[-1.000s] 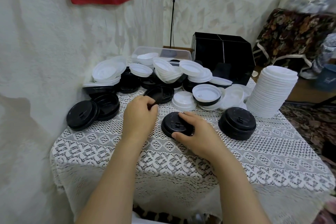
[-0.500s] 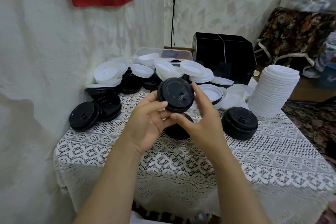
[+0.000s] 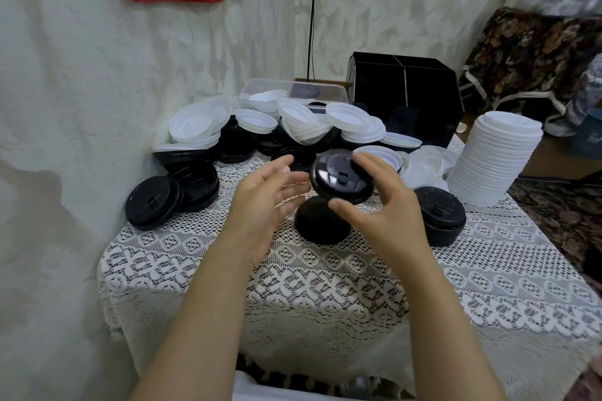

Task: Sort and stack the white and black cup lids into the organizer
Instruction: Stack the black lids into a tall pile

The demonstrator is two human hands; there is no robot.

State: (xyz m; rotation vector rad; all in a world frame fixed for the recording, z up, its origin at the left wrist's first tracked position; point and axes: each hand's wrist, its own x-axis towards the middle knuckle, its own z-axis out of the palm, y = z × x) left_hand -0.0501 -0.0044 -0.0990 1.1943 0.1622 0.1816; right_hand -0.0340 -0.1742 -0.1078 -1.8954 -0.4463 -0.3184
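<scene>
A black lid (image 3: pixel 338 177) is held tilted above the desk (image 3: pixel 488 270), pinched at its rim by the right hand (image 3: pixel 387 212); the left hand (image 3: pixel 260 205) is spread open just beside it, empty; a black stack (image 3: pixel 321 226) lies directly beneath the lid; the organizer (image 3: pixel 404 91) stands well behind.

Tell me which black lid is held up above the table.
The black lid pinched by the right hand; the others rest on the table.
</scene>
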